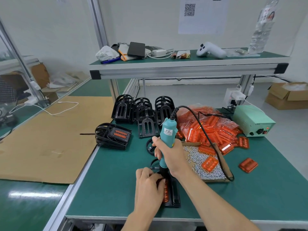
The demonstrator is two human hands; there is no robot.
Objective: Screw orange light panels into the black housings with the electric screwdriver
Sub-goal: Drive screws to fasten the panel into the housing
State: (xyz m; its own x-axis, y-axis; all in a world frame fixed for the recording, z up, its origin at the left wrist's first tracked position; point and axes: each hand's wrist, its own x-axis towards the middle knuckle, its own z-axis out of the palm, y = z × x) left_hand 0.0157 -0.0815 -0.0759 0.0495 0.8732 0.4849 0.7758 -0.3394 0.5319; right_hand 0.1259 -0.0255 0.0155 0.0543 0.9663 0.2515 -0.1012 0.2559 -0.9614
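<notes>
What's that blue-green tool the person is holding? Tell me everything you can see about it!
It is the electric screwdriver, a slim teal tool that looks plastic, with a white label and a black lower end. The right hand grips its middle and holds it nearly upright, tip down over the black housing that the left hand steadies. The tip itself is hidden. A black cord leaves its top and curves right.

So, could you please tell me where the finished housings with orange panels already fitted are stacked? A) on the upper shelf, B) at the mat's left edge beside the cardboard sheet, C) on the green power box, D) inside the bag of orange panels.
B: the stack of finished housings lies at the left edge of the green mat, next to the cardboard sheet.
</notes>
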